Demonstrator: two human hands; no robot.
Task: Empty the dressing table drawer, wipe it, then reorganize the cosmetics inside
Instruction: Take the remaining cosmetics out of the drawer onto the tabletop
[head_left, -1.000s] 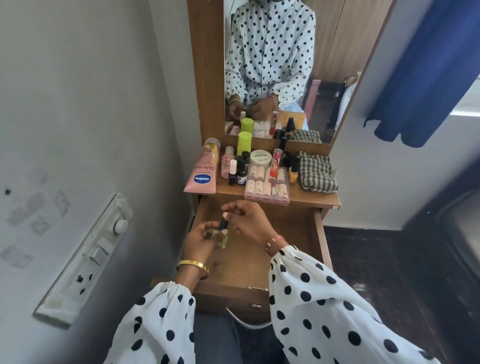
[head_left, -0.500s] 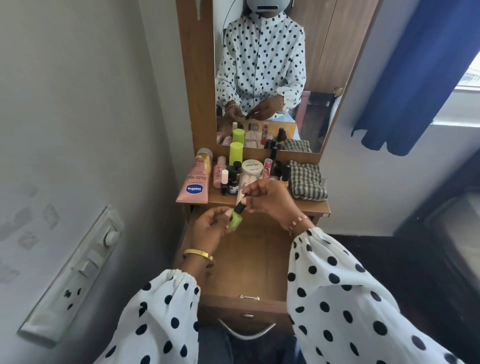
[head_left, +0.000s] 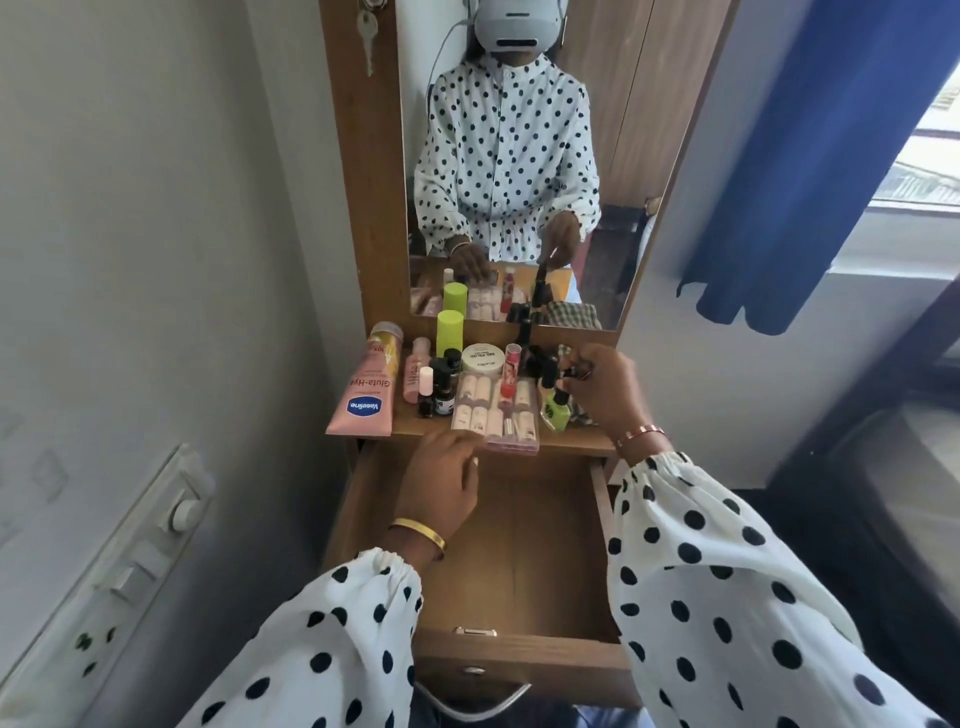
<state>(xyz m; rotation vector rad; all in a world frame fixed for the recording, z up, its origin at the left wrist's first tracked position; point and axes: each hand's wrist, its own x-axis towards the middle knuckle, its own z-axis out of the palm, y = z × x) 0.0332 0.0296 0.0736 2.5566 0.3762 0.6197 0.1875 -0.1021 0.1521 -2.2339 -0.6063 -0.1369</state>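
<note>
A person in a white blouse with black dots stood at a narrow wooden dressing table with the drawer (head_left: 519, 551) pulled out toward them; its wooden floor showed bare. The right hand (head_left: 605, 387) reached over the right side of the tabletop (head_left: 415, 434), its fingers curled around the black cap of a green nail polish bottle (head_left: 556, 413), which stood tilted on the tabletop beside a cluster of small dark bottles (head_left: 540, 364). The left hand (head_left: 441, 478) hovered over the back of the open drawer, its fingers loosely curled and holding nothing, the fingertips close to the front edge of a clear flat case of pale tubes (head_left: 493, 410) that overhung the tabletop.

The cosmetics stood crowded on the tabletop: a pink Vaseline tube (head_left: 366, 395) lay at the left, then a lime-green cylinder (head_left: 449, 330), a round white jar (head_left: 482, 358), a red-capped tube (head_left: 511, 364) and a few little bottles (head_left: 434, 384). A checked cloth (head_left: 582, 415) lay partly hidden behind the right hand. The mirror (head_left: 519, 182) above reflected the person and the items. A switch panel (head_left: 130, 566) sat on the left wall, and a blue curtain (head_left: 810, 166) hung at the right.
</note>
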